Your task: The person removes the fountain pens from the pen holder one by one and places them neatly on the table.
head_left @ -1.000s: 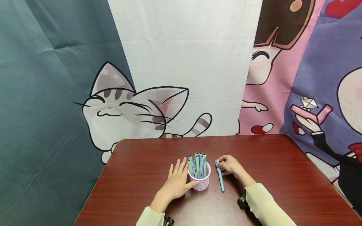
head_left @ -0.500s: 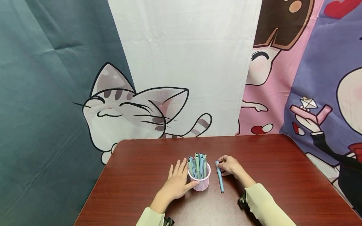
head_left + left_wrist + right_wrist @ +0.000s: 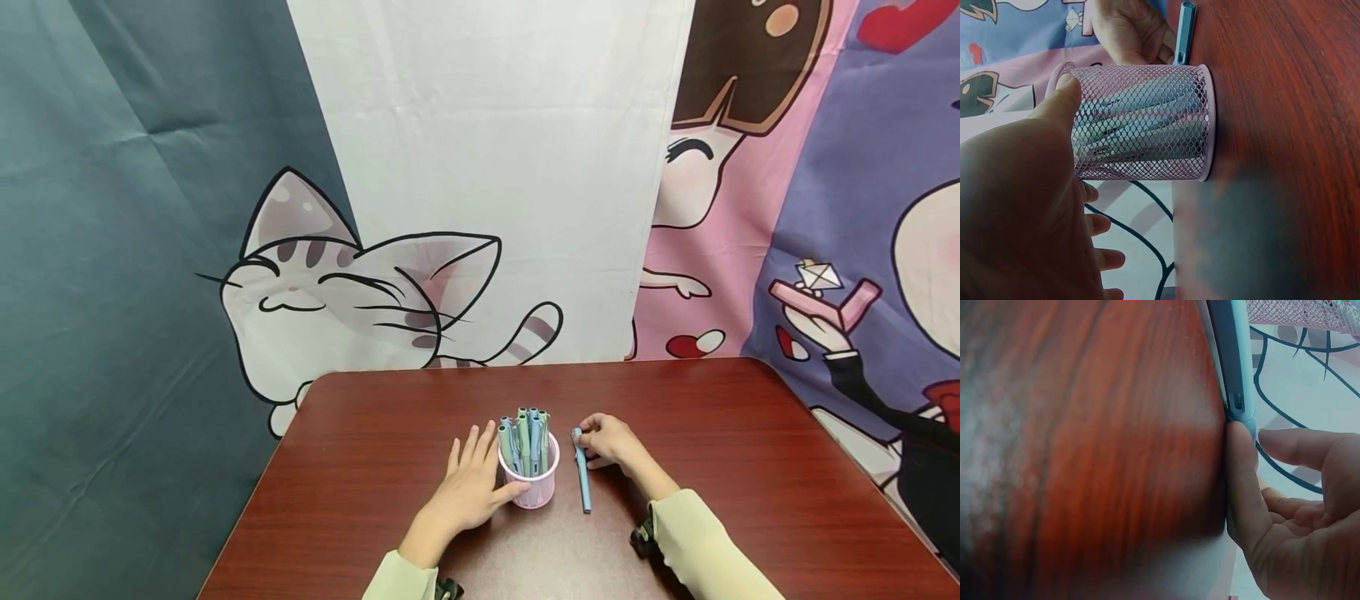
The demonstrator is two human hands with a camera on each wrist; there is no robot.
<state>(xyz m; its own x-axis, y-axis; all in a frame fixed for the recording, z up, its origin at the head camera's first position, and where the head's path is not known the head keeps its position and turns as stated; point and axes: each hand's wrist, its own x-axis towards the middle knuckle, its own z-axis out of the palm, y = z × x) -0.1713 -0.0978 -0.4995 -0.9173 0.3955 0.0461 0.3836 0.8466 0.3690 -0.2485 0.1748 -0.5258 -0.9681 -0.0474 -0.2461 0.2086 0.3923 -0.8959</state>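
A pink mesh pen cup (image 3: 536, 495) stands upright on the table, holding several green and blue pens (image 3: 523, 446). My left hand (image 3: 468, 493) lies along the cup's left side with its fingers spread and straight. In the left wrist view its thumb rests at the cup's rim (image 3: 1052, 81). Right of the cup, a single blue pen (image 3: 583, 483) lies on the table, pointing towards me. My right hand (image 3: 611, 439) pinches it at the far end. In the right wrist view the index fingertip touches the end of the pen (image 3: 1238, 356), with the thumb close beside.
The reddish-brown wooden table (image 3: 360, 433) reaches back to a hanging cloth (image 3: 495, 150) printed with a cartoon cat and figures. Pale green sleeves (image 3: 705, 542) cover both forearms, with a black wrist device (image 3: 642, 540) at each wrist.
The single blue pen's near end has swung slightly left, so it lies straighter towards me. My left hand and the cup keep their places.
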